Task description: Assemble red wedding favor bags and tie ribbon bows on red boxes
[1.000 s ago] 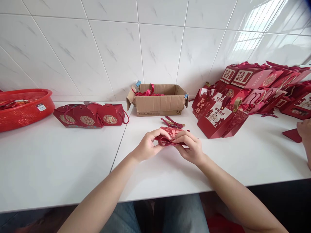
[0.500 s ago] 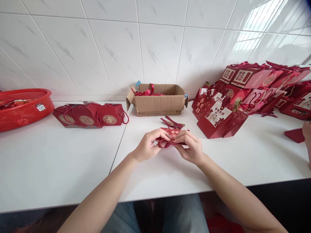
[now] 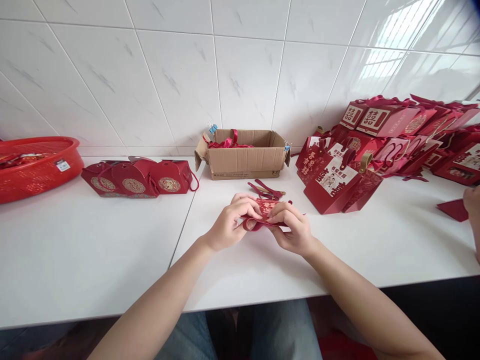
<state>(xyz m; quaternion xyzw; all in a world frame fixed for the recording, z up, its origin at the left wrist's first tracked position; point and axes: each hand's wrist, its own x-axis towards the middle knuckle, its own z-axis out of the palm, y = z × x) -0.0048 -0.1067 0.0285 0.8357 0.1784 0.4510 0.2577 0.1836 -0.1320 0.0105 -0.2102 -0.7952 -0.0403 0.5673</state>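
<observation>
On the worktop (image 3: 93,260), a basket (image 3: 37,167) sits at the left edge, a box (image 3: 243,160) at the back edge's middle, bags (image 3: 375,145) toward the back right corner.

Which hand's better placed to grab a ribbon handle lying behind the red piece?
Right, probably. The right hand sits nearer the ribbon handles. Both it and the left hand grip the folded red box, so either must let go.

White table (image 3: 93,260) — basket (image 3: 37,167), carton (image 3: 243,160), gift bags (image 3: 339,182)
</observation>
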